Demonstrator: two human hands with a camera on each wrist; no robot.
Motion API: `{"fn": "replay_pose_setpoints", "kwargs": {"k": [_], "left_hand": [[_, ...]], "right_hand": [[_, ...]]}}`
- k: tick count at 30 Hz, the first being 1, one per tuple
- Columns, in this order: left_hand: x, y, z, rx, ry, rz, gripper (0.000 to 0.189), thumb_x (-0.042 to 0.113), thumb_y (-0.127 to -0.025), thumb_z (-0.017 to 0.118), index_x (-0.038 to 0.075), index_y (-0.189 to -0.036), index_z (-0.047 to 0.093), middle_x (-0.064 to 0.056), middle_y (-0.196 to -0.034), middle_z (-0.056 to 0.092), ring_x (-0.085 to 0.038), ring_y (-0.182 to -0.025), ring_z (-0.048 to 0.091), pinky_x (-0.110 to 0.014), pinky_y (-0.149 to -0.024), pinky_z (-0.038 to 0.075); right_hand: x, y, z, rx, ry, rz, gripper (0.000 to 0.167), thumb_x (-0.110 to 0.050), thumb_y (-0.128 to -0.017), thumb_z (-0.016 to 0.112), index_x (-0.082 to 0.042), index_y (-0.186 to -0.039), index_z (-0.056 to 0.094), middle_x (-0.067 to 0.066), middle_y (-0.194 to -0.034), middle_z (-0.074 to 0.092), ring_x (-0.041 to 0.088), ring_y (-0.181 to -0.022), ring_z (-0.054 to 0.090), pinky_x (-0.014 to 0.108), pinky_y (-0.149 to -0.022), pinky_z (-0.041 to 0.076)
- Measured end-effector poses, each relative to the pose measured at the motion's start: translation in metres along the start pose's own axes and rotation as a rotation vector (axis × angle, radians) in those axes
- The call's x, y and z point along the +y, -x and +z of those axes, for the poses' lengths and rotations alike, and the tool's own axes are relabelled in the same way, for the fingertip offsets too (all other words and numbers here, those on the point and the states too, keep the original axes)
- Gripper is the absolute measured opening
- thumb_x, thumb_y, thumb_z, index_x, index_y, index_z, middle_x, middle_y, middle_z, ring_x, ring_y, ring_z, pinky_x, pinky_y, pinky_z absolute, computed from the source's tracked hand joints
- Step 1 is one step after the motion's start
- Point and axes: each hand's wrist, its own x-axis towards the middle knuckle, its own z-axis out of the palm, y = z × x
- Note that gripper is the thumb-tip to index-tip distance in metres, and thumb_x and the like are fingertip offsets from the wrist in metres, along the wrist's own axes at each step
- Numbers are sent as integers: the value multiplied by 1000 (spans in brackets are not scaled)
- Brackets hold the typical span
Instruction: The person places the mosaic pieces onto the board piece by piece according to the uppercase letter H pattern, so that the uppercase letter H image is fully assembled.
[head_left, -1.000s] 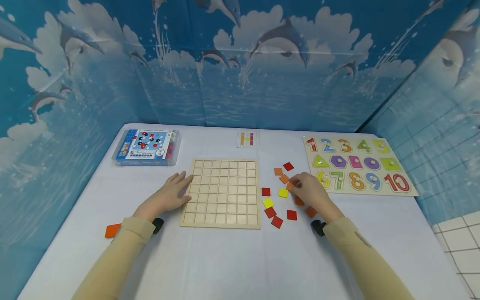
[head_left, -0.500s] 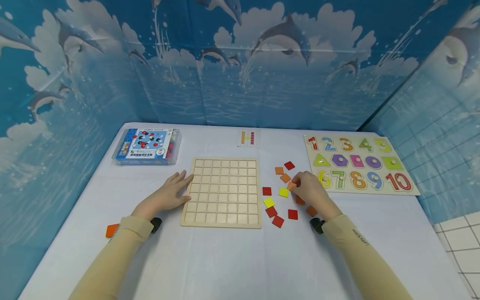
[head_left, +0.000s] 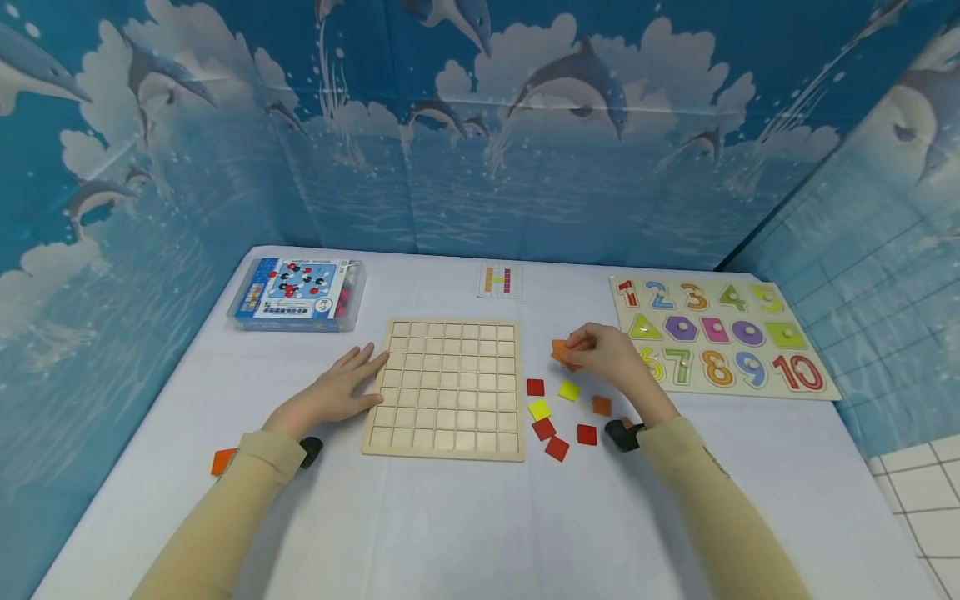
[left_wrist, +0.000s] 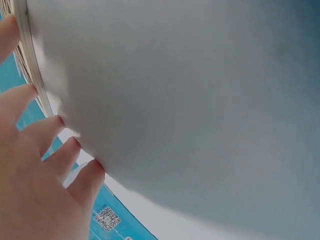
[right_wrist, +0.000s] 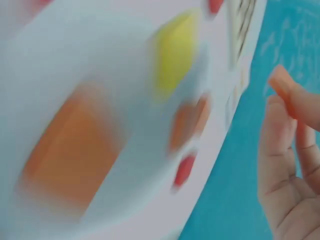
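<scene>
My left hand (head_left: 333, 390) lies with spread fingers along the left edge of a wooden grid board (head_left: 441, 389); the left wrist view shows its fingertips at the board's side. Its squares hold no tiles. Right of the board, my right hand (head_left: 609, 357) pinches an orange square tile (right_wrist: 283, 89) between thumb and fingers, up off the cloth. Beneath that hand, other orange tiles (head_left: 558, 348) partly show. Closer to the board lie a yellow tile (head_left: 568, 391), a second yellow one and several red tiles (head_left: 587, 435). A darker orange tile (head_left: 602, 406) sits near the right wrist.
Behind the board lies a small card with a coloured pattern (head_left: 500, 282). A clear plastic box (head_left: 296, 292) stands at the back left, a number and shape puzzle board (head_left: 720, 333) at the back right. An orange piece (head_left: 222, 461) pokes out beside the left sleeve.
The right hand has lifted the orange tile and moved up and slightly left, over the other orange tiles. The left hand stays at the board's edge.
</scene>
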Motion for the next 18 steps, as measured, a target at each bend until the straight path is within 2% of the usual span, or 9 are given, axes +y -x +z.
{"fn": "replay_pose_setpoints", "kwargs": {"k": [4, 9, 14, 18], "left_hand": [[-2, 0, 0, -3, 2, 21, 73, 33, -99, 57, 8, -157, 22, -25, -163, 8, -48, -150, 3, -65, -120, 10], [-5, -3, -1, -4, 12, 33, 72, 34, -99, 56, 7, -157, 22, -26, -163, 8, -49, -149, 3, -65, -120, 7], [-6, -4, 1, -8, 18, 12, 73, 35, -99, 57, 8, -157, 22, -25, -163, 7, -48, -150, 2, -64, -121, 7], [-4, -4, 3, -14, 20, 5, 73, 36, -99, 57, 9, -157, 22, -24, -164, 7, -47, -150, 2, -64, -121, 7]], "right_hand": [[-35, -15, 22, -24, -128, -61, 21, -19, -92, 69, -5, -108, 65, 13, -102, 69, 29, -88, 68, 29, -75, 55], [-79, -35, 58, -74, -243, -161, 18, -15, -92, 69, -6, -107, 67, 13, -102, 70, 32, -93, 71, 38, -84, 59], [-109, -50, 96, -116, -233, -220, 13, -13, -92, 69, -8, -103, 70, 10, -98, 71, 28, -88, 71, 34, -77, 59], [-123, -59, 119, -134, -204, -211, 9, -10, -90, 70, -8, -99, 71, 9, -96, 71, 20, -81, 68, 25, -70, 56]]}}
